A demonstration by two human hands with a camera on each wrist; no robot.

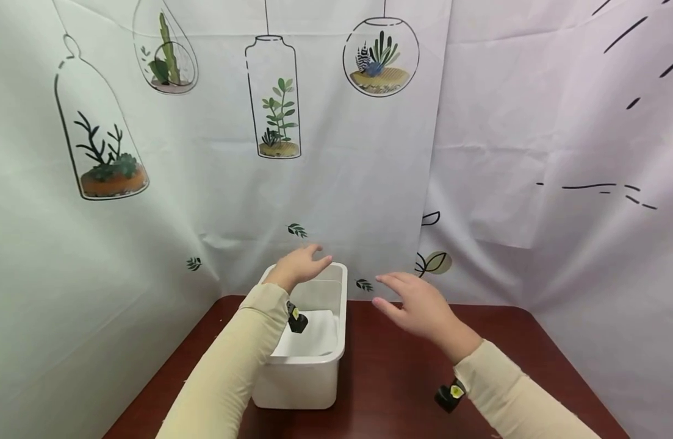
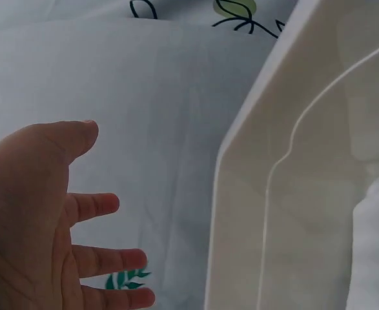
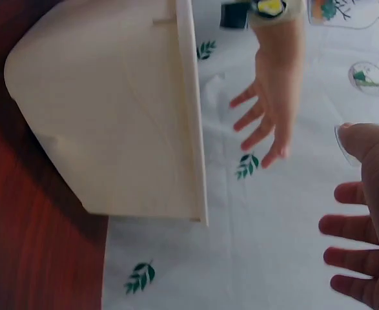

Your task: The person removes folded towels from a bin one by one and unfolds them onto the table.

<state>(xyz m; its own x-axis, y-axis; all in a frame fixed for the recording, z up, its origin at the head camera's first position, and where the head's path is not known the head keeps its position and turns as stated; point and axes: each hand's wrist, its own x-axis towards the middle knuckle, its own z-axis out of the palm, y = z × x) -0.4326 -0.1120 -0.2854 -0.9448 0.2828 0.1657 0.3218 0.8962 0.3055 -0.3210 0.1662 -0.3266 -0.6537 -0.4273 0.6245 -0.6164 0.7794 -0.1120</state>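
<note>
A white plastic bin point(image 1: 298, 384) stands on the dark red table, with a white item point(image 1: 320, 332) lying inside on its floor; what kind of item it is I cannot tell. Above the bin's far part hovers my left hand point(image 1: 300, 266), fingers spread and holding nothing. In the left wrist view that hand point(image 2: 40, 206) shows its thumb and fingers apart, beside the bin's rim point(image 2: 216, 194). My right hand point(image 1: 421, 305) is raised over the table to the right of the bin, fingers extended and palm turned toward it. Nothing is in the right hand point(image 3: 376, 213) in its wrist view either.
The dark red table point(image 1: 407, 378) extends to both sides of the bin. White fabric point(image 1: 336, 195) printed with hanging plant jars encloses the back and sides. Each wrist carries a small black camera, one on the left point(image 1: 298, 320) and one on the right point(image 1: 449, 395).
</note>
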